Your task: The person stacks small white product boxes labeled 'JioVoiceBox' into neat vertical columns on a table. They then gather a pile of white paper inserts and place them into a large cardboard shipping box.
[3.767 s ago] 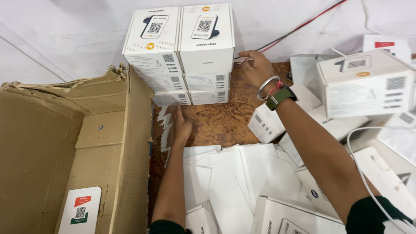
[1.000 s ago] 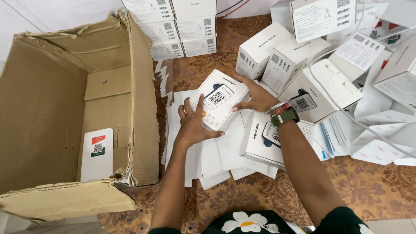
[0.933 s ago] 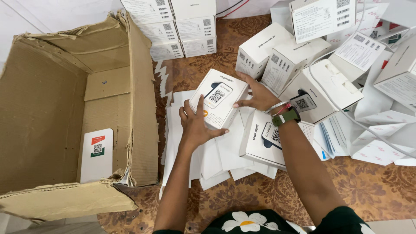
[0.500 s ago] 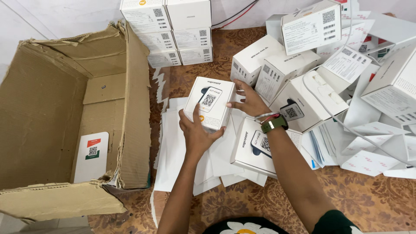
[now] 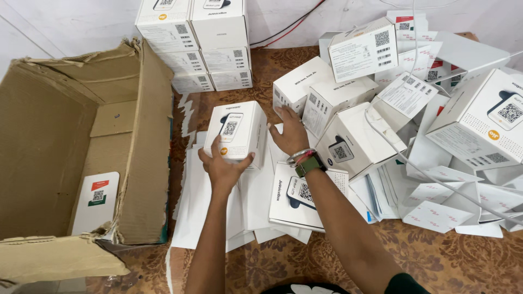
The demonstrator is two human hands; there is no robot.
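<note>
Here the left hand grips the near end of a small white box, fingers curled up its sides, while the right hand lies flat and open against the box's right face, steadying it. The box stands on a spread of flat white sheets on the patterned table, between the open cardboard carton and a heap of similar boxes. Lifting it seems the step in hand; the next move calls for a firm two-sided hold.
</note>
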